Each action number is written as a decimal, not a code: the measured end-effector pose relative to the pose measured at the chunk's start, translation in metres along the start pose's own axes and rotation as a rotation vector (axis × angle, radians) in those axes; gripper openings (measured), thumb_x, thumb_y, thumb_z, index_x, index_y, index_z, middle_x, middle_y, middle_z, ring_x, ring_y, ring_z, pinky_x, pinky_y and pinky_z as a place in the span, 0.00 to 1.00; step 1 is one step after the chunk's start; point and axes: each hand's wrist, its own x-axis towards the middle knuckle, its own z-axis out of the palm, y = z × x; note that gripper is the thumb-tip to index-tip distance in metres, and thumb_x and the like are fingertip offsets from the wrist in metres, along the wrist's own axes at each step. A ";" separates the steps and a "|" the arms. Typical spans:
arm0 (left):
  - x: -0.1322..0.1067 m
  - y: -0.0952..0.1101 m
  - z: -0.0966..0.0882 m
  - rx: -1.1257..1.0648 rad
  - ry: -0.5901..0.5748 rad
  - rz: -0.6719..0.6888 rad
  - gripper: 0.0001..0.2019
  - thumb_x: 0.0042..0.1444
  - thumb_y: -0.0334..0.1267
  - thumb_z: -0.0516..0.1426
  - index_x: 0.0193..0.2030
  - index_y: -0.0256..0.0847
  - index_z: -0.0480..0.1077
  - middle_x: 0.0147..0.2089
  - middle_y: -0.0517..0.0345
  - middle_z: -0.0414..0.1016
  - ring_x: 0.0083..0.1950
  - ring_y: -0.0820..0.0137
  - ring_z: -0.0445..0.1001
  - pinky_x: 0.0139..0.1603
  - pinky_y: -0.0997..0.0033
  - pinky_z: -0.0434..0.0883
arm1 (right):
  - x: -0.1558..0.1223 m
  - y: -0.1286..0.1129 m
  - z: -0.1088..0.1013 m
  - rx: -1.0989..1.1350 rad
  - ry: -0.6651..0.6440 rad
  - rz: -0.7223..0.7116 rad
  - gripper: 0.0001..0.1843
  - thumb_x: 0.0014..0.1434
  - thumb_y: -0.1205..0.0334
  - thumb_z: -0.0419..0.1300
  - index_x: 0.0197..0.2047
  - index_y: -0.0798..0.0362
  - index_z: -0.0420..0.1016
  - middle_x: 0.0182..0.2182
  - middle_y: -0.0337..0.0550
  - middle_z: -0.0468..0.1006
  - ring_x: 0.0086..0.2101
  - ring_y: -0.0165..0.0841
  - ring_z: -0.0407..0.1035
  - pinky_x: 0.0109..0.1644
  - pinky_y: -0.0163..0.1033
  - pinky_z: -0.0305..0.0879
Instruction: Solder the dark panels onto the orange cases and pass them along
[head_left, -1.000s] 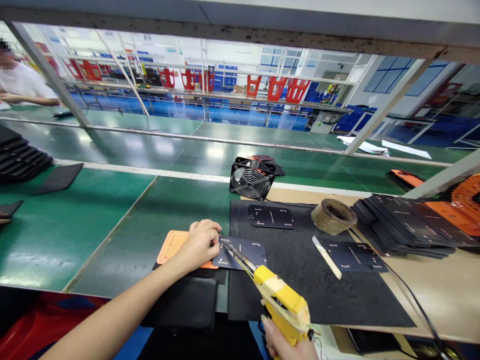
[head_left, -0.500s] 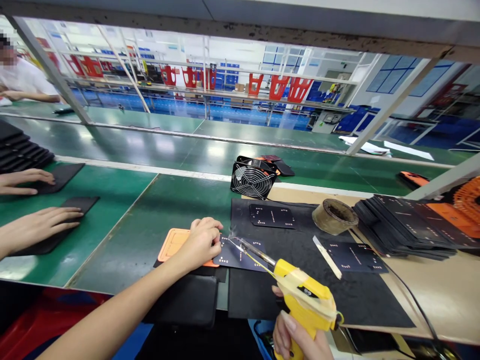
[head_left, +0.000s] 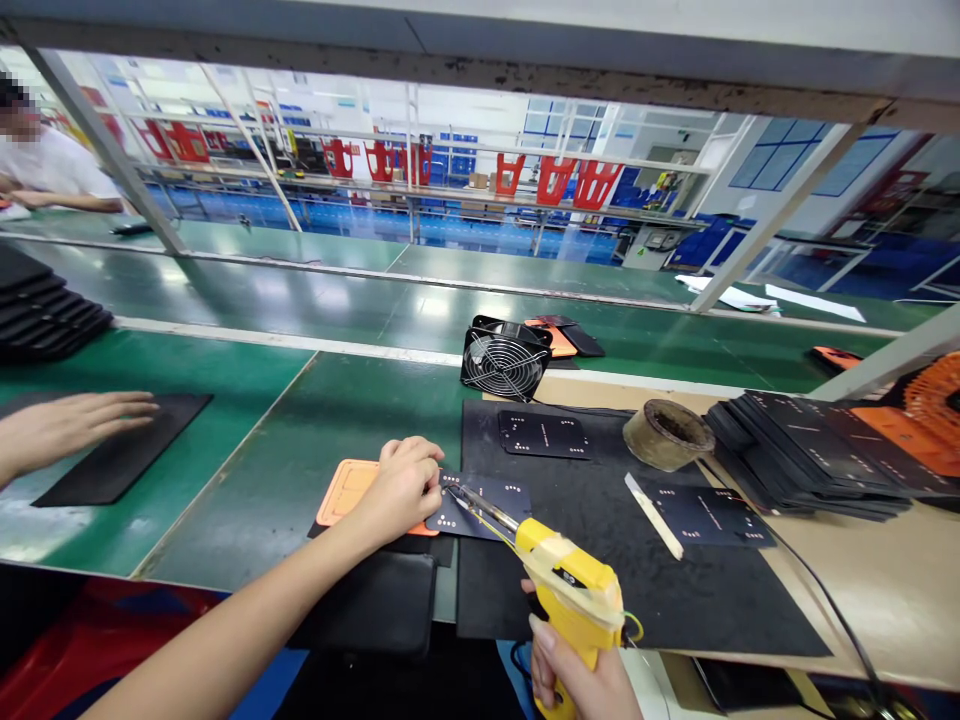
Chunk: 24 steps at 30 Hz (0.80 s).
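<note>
My right hand (head_left: 574, 670) grips a yellow soldering gun (head_left: 574, 580) by its handle. The gun's hot tip touches or hovers just over the pads at the upper left of a dark blue board (head_left: 491, 505) with pale solder pads. My left hand (head_left: 409, 487) rests at that board's left edge with fingers curled and pressed together; what they pinch is hidden. Beneath the left hand and wrist lies an orange cover (head_left: 345, 490). A black case (head_left: 367, 605) sits nearer me, under my left forearm.
On the black mat (head_left: 555, 600) are another board (head_left: 546, 433), a round pot (head_left: 669, 435), a pale stick (head_left: 655, 515) and a third board (head_left: 709, 517). A fan (head_left: 506, 362) stands behind; stacked panels (head_left: 795, 450) lie right. At left, a co-worker's hand (head_left: 82, 425) touches a black sheet (head_left: 150, 445).
My right hand has brought the soldering gun leftward, its tip now nearer my left fingers. My left hand stays put. At left, one of the co-worker's two hands has gone from view.
</note>
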 end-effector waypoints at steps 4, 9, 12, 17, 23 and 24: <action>0.000 0.001 0.000 -0.002 0.008 0.001 0.08 0.44 0.24 0.54 0.20 0.37 0.61 0.42 0.56 0.74 0.49 0.62 0.66 0.49 0.57 0.56 | -0.002 -0.002 -0.001 -0.028 0.024 -0.013 0.34 0.49 0.38 0.66 0.46 0.59 0.68 0.12 0.31 0.63 0.13 0.29 0.55 0.19 0.34 0.51; -0.001 0.002 -0.001 0.005 0.022 0.001 0.07 0.44 0.24 0.53 0.20 0.37 0.61 0.42 0.56 0.74 0.49 0.62 0.67 0.49 0.57 0.55 | -0.008 -0.018 0.001 0.158 -0.014 -0.051 0.26 0.50 0.44 0.67 0.41 0.56 0.69 0.13 0.31 0.63 0.13 0.27 0.55 0.20 0.33 0.53; -0.001 0.003 0.001 0.025 0.038 0.011 0.08 0.44 0.24 0.53 0.20 0.37 0.61 0.42 0.55 0.74 0.49 0.62 0.67 0.48 0.57 0.56 | -0.012 -0.027 0.000 0.294 -0.048 -0.058 0.24 0.52 0.48 0.67 0.46 0.55 0.68 0.14 0.32 0.64 0.14 0.26 0.56 0.21 0.33 0.55; -0.001 0.006 -0.003 0.059 0.012 0.007 0.08 0.47 0.25 0.54 0.21 0.37 0.62 0.43 0.54 0.74 0.50 0.61 0.66 0.50 0.56 0.56 | -0.014 -0.026 -0.004 0.377 -0.046 -0.051 0.32 0.54 0.51 0.66 0.56 0.53 0.60 0.16 0.33 0.66 0.14 0.27 0.56 0.21 0.34 0.55; -0.015 -0.026 -0.034 0.037 -0.184 -0.068 0.11 0.47 0.37 0.61 0.40 0.44 0.70 0.52 0.53 0.70 0.55 0.58 0.64 0.53 0.56 0.58 | -0.014 -0.024 -0.007 0.401 -0.038 -0.039 0.23 0.52 0.49 0.68 0.47 0.51 0.68 0.20 0.35 0.69 0.14 0.25 0.57 0.21 0.33 0.55; -0.018 -0.033 -0.039 0.045 -0.210 -0.085 0.11 0.46 0.37 0.60 0.39 0.44 0.71 0.51 0.53 0.70 0.54 0.58 0.65 0.52 0.56 0.59 | -0.013 -0.025 -0.007 0.407 -0.038 -0.040 0.22 0.52 0.50 0.68 0.44 0.51 0.69 0.20 0.35 0.69 0.14 0.25 0.57 0.21 0.33 0.55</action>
